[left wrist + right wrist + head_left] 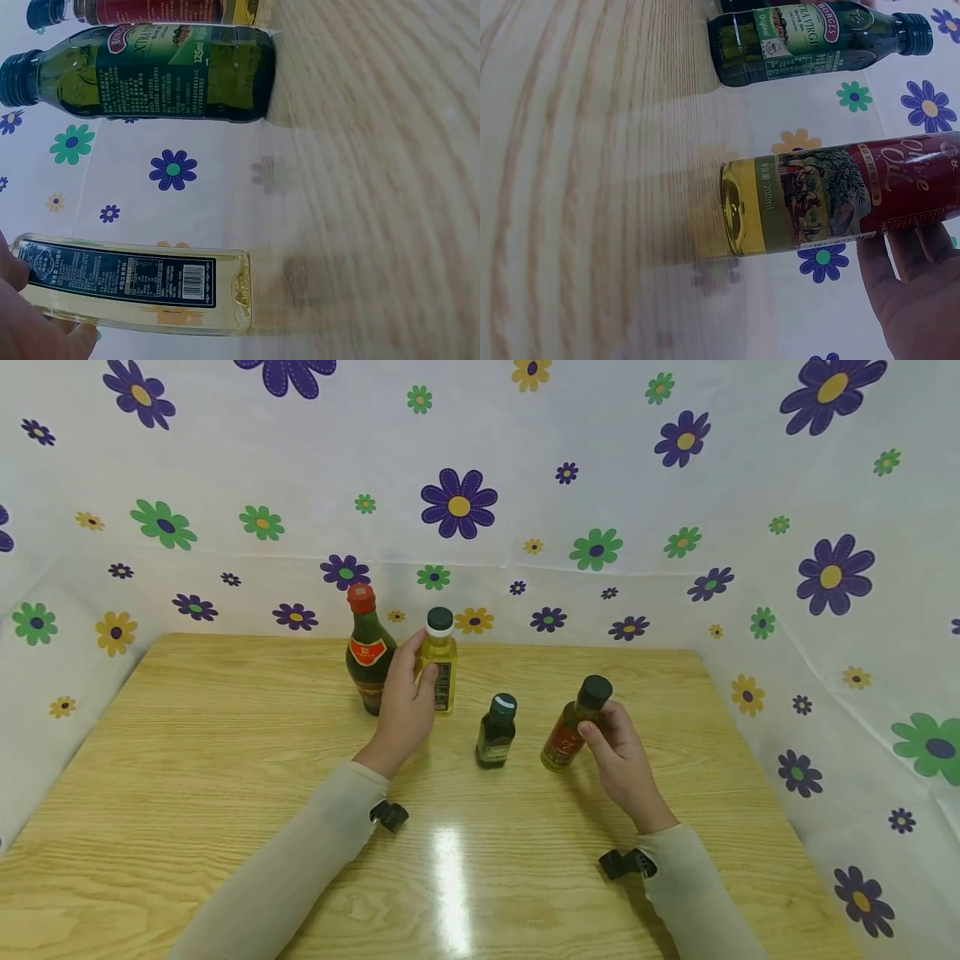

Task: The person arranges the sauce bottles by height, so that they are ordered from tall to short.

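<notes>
My left hand grips a clear bottle of yellow oil, its thumb on the near side by the dark label. The oil bottle's dark green cap shows above the fingers. On the right, my right hand holds an olive oil bottle with a red label and black cap; the right wrist view shows its base close to the tabletop. Between the two stands a small dark green olive oil bottle, untouched. A larger dark bottle with a red cap is just left of my left hand, which partly overlaps it.
The wooden table runs back to a white flowered cloth that hangs behind it and along both sides. A small black device sits at my left wrist, another black device at my right.
</notes>
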A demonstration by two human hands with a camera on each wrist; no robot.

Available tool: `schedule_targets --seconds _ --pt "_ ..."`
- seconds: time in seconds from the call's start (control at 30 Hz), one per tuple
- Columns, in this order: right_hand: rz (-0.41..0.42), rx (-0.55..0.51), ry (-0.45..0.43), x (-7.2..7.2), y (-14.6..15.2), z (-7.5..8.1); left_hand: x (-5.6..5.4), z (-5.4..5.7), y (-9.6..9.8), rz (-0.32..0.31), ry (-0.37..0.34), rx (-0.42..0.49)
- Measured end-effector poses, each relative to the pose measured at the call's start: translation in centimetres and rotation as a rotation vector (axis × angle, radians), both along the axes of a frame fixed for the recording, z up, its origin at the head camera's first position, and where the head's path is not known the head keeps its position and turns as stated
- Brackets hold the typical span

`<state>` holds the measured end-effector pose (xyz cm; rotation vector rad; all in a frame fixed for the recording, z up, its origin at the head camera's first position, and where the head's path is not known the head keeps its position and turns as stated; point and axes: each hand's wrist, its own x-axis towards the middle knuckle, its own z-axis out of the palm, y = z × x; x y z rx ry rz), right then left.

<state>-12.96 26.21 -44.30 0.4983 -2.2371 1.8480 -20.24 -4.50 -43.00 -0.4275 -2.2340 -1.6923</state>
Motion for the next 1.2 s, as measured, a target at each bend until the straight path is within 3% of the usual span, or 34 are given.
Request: schedule_targets --seconds 0.17,0.4,0.57,0.8,0.87,0.97,1.2 --pt "-0.014 0.030 -0.002 0.1 -0.1 0.1 -0.1 -0.4 0.0 0.000 -0.005 0.010" --pt "-0.001 0.007 -0.013 0.1 -0.1 0.1 0.2 -0.4 0.0 -0.040 0.047 0.047" --pt "-0.010 0.027 -0.016 0.1 0.0 0.1 1.2 0.4 -0.2 -0.061 0.098 0.035" --pt "-0.025 0.042 -0.012 0.1 0.1 0.1 2.8 1.2 -0.9 -0.058 0.233 -0.050" --pt "-0.024 0.041 -0.009 0.1 0.1 0.2 3.2 1.3 -1.1 -0.085 0.251 -0.053" --pt "-0.015 0.036 -0.007 0.1 0.1 0.2 4.1 1.5 -1.1 -0.147 0.240 -0.073" --pt "0.006 0.003 -0.009 0.0 0.1 0.1 5.5 1.3 -0.6 -0.246 0.091 -0.144"
